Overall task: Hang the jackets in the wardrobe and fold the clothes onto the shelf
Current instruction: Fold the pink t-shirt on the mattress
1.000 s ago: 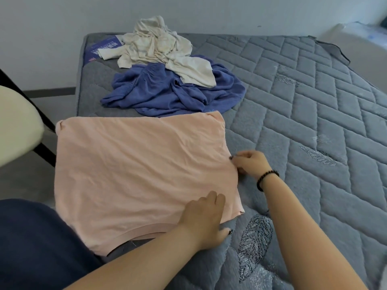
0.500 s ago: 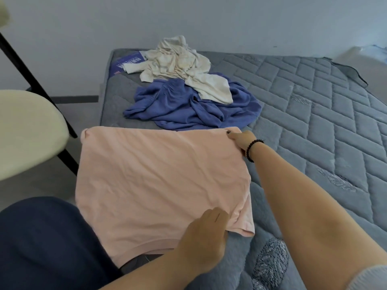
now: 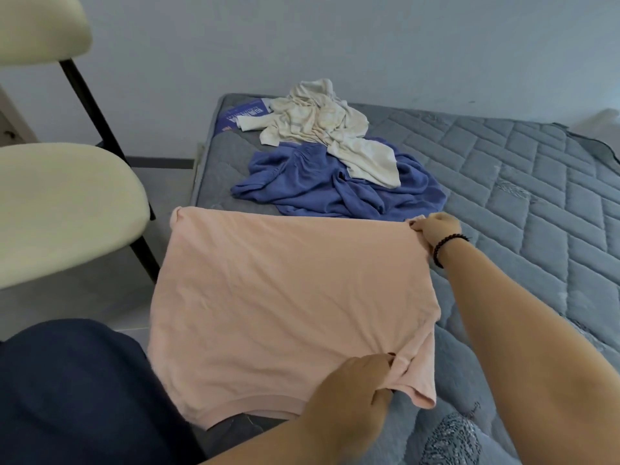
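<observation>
peach garment: a flat, peach-pink knit top (image 3: 288, 307) is spread on the near left part of the bed, its left edge overhanging the mattress side; its ribbed hem is turned toward the camera.
left hand: the left hand (image 3: 349, 394) is curled at the near right corner of the peach top, where the cloth is bunched and pinched between the fingers.
right hand: the right hand (image 3: 436, 229) is closed on the far right corner of the same top, the fabric being gripped at the fingertips; a dark beaded bracelet (image 3: 446, 245) is worn on that wrist.
hands: both are clamped on the right edge of the top, well apart from each other.
bed: a grey quilted mattress (image 3: 523, 203) is seen bare of sheets.
other clothes: a crumpled blue garment (image 3: 335, 189) is lying beyond the peach top, and a rumpled cream garment (image 3: 322, 122) is heaped partly on it.
label: a blue printed tag (image 3: 240, 115) is visible at the far mattress corner.
chair: a cream-cushioned chair with a black frame (image 3: 63, 209) is standing left of the bed.
foreground: dark navy cloth (image 3: 73, 391) on the person is filling the lower left.
</observation>
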The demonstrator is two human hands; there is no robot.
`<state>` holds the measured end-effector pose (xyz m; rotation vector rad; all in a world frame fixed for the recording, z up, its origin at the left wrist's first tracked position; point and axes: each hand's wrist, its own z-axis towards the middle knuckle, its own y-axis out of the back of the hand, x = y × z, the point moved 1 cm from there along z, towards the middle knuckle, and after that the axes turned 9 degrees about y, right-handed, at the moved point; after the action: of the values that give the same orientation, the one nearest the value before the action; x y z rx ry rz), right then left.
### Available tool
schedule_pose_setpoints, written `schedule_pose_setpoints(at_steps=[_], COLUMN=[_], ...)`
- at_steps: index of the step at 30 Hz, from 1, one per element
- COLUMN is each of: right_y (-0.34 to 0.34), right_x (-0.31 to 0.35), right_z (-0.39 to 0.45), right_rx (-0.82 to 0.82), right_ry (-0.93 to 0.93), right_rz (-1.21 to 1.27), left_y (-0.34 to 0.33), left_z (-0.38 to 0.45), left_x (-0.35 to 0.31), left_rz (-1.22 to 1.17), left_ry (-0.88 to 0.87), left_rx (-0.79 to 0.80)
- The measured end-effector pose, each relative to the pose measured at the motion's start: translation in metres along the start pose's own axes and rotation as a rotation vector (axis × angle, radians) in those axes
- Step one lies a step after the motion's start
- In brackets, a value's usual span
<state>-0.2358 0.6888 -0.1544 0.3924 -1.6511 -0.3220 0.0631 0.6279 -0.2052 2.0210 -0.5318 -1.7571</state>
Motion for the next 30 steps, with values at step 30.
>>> schedule_pose_setpoints(at_steps=[30], right_y=[-0.229], right_x=[0.144], right_z=[-0.062], right_rx=[0.327], right_ry=[0.445], right_rz=[-0.602], left_y=[0.125], left_z=[-0.083], left_x=[0.095], left_rz=[-0.781], left_ry=[0.759], left_rx=[-0.724])
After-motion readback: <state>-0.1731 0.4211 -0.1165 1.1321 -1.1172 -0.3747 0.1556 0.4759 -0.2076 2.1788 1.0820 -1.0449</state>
